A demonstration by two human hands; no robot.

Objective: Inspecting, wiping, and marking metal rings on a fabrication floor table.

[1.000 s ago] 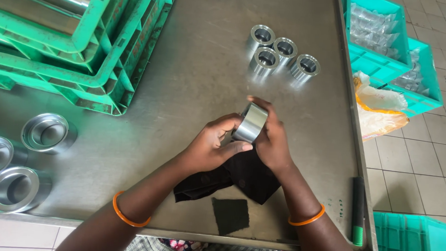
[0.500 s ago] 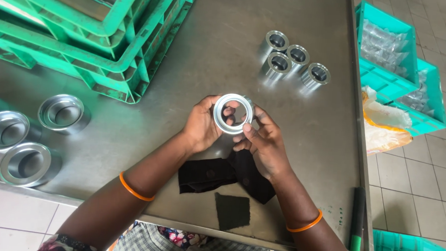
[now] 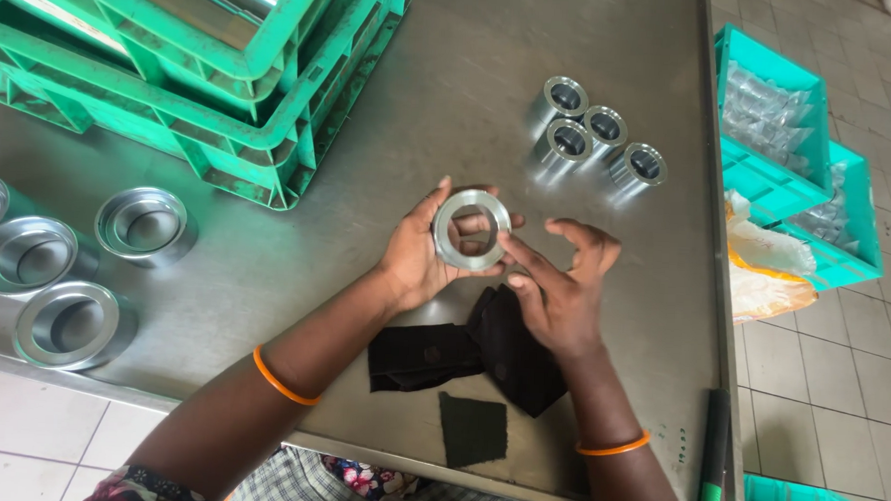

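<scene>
left hand (image 3: 420, 259) gripping a metal ring (image 3: 471, 229), fingers curled round its rim, held face-up above the desk (image 3: 442, 90). right hand (image 3: 559, 296) beside it, fingers loosely spread, one fingertip touching the ring's lower edge, holding nothing. under both hands a black cloth (image 3: 461, 351), plus a small dark square pad (image 3: 472, 430) near the desk edge.

stacked green crates (image 3: 222, 100) at far left; contents mostly hidden, only a shiny metal patch visible on top. teal bins (image 3: 800, 166) off the desk to the right, filled with clear-bagged parts, hard to make out. four short metal cylinders (image 3: 596, 137) clustered upright beyond the hands. shallow metal cups (image 3: 64, 264) at left, one cut off by the frame. green marker (image 3: 715, 455) at the right desk edge.
</scene>
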